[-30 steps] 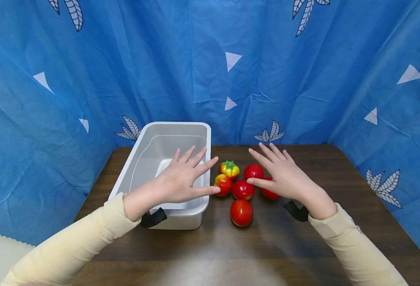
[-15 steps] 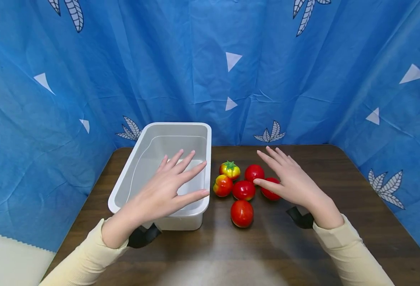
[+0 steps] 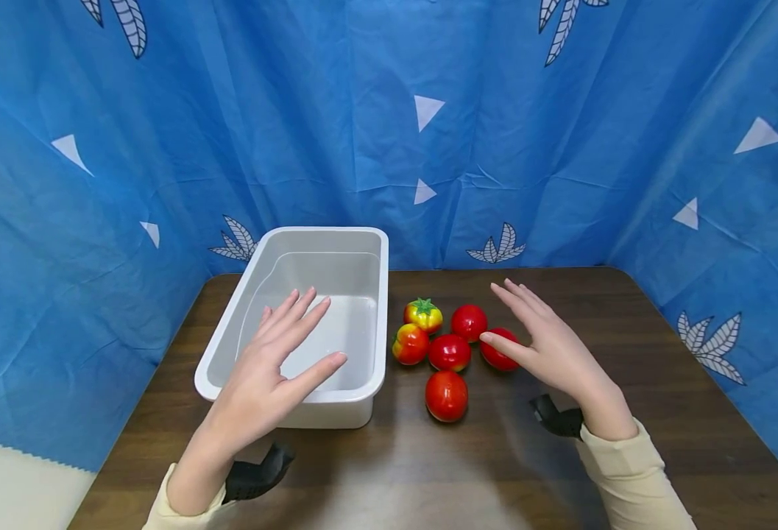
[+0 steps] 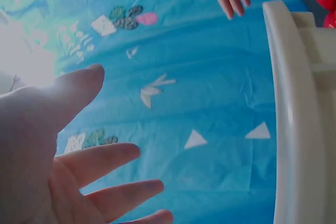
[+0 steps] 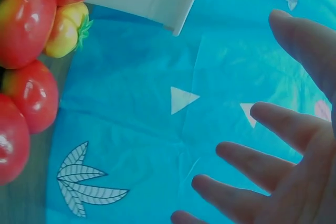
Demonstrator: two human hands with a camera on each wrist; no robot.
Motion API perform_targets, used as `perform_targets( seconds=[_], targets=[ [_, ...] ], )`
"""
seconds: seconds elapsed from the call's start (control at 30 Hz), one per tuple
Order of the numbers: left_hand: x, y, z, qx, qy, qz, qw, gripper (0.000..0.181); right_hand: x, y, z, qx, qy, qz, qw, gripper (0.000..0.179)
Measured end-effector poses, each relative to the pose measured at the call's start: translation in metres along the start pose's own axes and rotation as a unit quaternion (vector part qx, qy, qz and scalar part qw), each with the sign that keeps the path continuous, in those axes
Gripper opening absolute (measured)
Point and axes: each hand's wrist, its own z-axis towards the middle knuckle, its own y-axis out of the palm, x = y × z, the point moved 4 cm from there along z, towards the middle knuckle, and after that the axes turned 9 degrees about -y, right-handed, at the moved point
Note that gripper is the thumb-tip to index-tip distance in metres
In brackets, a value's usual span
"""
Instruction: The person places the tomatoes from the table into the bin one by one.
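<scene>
My left hand, fingers spread and holding nothing, hovers over the near left part of a grey plastic bin. To the right of the bin my right hand is also spread, its thumb overlapping a red tomato in the head view. Several tomatoes lie grouped between bin and right hand, among them a glossy red one at the front. A yellow-red tomato with a green star-shaped top sits at the back, an orange-red one just before it. In the right wrist view, the right fingers are apart and bare.
The dark wooden table carries everything. Blue patterned cloth hangs close behind and along both sides. A black wrist mount sticks out under the left wrist, another under the right.
My left hand has drawn left and toward me, away from the tomatoes. The right hand has shifted slightly right and nearer. Bin and tomatoes have stayed in place.
</scene>
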Motion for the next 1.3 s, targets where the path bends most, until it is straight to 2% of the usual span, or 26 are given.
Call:
perform_targets(
  seconds=[0.17, 0.27, 0.37, 0.7, 0.8, 0.93, 1.07, 1.17, 1.3],
  targets=[
    [-0.009, -0.008, -0.003, 0.069, 0.009, -0.051, 0.9963, 0.059, 0.01, 0.005, -0.004, 0.028, 0.005, 0.019, 0.9994, 0.076],
    [-0.016, -0.014, -0.006, 0.1, -0.009, -0.072, 0.9923, 0.057, 0.017, 0.008, -0.007, 0.047, 0.015, 0.032, 0.9983, 0.076],
    [-0.024, -0.02, -0.009, 0.118, -0.033, -0.084, 0.9889, 0.055, 0.023, 0.013, -0.01, 0.06, 0.028, 0.051, 0.9965, 0.077],
    [-0.049, -0.034, -0.018, 0.136, -0.046, -0.095, 0.9851, 0.057, 0.042, 0.03, -0.015, 0.075, 0.056, 0.085, 0.992, 0.073],
    [-0.059, -0.037, -0.021, 0.146, -0.07, -0.114, 0.9801, 0.054, 0.049, 0.035, -0.016, 0.075, 0.067, 0.09, 0.9909, 0.072],
    [-0.072, -0.038, -0.025, 0.171, -0.113, -0.143, 0.9683, 0.051, 0.056, 0.041, -0.017, 0.074, 0.076, 0.09, 0.9903, 0.072],
    [-0.084, -0.04, -0.027, 0.181, -0.147, -0.145, 0.9615, 0.054, 0.062, 0.047, -0.018, 0.074, 0.08, 0.092, 0.9898, 0.071],
    [-0.092, -0.042, -0.027, 0.171, -0.158, -0.129, 0.964, 0.057, 0.066, 0.05, -0.018, 0.073, 0.085, 0.095, 0.9892, 0.071],
    [-0.106, -0.042, -0.028, 0.141, -0.159, -0.126, 0.9688, 0.062, 0.073, 0.056, -0.02, 0.069, 0.091, 0.1, 0.9884, 0.071]
  ],
)
